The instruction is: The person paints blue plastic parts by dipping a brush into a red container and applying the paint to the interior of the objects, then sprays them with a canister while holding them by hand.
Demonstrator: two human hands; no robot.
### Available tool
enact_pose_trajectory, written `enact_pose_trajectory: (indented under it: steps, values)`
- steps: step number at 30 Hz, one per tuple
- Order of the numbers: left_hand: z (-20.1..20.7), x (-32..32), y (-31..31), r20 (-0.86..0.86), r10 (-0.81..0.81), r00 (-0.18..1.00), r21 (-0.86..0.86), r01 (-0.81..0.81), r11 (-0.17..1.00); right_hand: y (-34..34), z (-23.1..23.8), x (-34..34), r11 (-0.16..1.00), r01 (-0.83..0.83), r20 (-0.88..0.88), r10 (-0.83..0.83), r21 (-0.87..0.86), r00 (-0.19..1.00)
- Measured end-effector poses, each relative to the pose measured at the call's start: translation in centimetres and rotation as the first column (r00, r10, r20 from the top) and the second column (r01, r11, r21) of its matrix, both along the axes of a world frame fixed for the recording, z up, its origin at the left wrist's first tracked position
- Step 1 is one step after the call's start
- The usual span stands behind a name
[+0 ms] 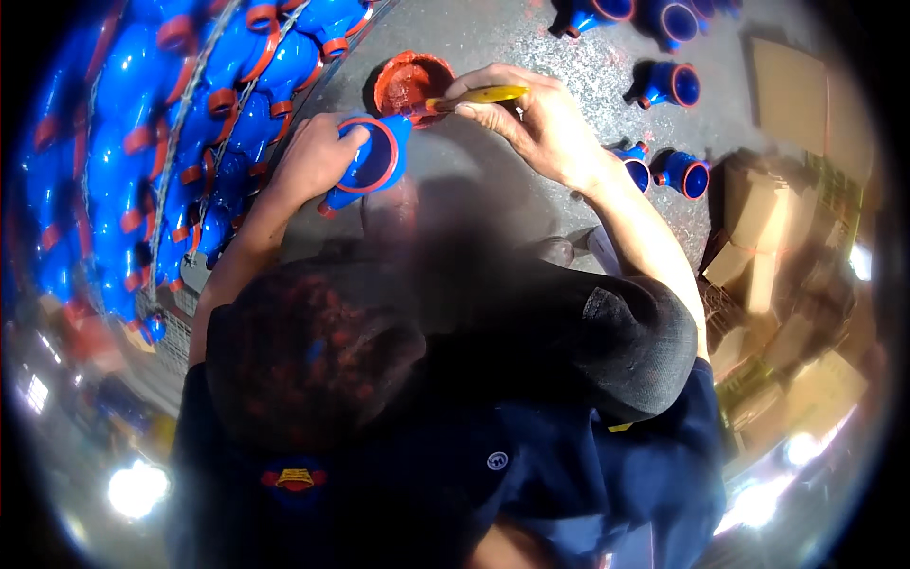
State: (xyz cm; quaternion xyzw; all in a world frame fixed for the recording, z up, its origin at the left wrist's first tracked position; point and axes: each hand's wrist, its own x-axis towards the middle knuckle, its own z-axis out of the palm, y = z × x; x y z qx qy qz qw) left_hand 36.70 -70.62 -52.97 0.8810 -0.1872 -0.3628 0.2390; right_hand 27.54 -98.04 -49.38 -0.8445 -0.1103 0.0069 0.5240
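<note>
My left hand (pixel 318 156) is closed around a glossy blue pipe fitting (pixel 368 172) with a red-painted rim, its round opening facing up. In my right hand (pixel 547 121) a paintbrush (pixel 497 94) with a yellow handle is gripped between thumb and fingers. Its bristle end points left, close to the fitting's upper side; whether it touches the blue surface I cannot tell. Just beyond both hands sits a red bowl (pixel 381 87) with a rough, paint-caked rim and red paint inside. The brush passes over the bowl's near right edge.
Many blue fittings with red ends are stacked high at the left (pixel 133 85), with cords running across them. Several more fittings (pixel 675 85) stand on the speckled grey floor (pixel 502 33) at the right. Flattened cardboard (pixel 773 218) is piled beyond them. My knees (pixel 313 351) are bent below the hands.
</note>
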Motion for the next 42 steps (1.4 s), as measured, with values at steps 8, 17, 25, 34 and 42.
enact_pose_trajectory:
  steps: [8,17,25,34,42]
  values:
    - [-0.2,-0.6,0.6,-0.502,0.459,0.733,-0.181,-0.608,0.773,-0.6,-0.6,-0.7,0.987,0.072,-0.072,-0.062,0.144,0.995]
    - [-6.0,-0.3,6.0,-0.899,0.239,0.368,-0.151,-0.770,0.620,-0.7,-3.8,-1.9,0.739,0.298,-0.366,-0.074,0.604,0.927]
    - [-7.5,0.4,6.5,-0.738,-0.029,0.674,-0.501,-0.519,0.693,-0.6,-6.1,-2.4,0.935,0.218,-0.241,-0.151,0.280,0.959]
    - [3.7,1.0,-5.5,-0.774,0.360,0.521,-0.272,-0.787,0.553,-8.1,-0.2,-5.0,0.924,0.279,-0.232,-0.340,-0.261,0.911]
    - [-0.4,0.0,-19.6,-0.665,0.019,0.747,-0.345,-0.330,0.878,-18.7,-4.2,-19.4,0.613,0.698,-0.433,-0.779,-0.371,0.454]
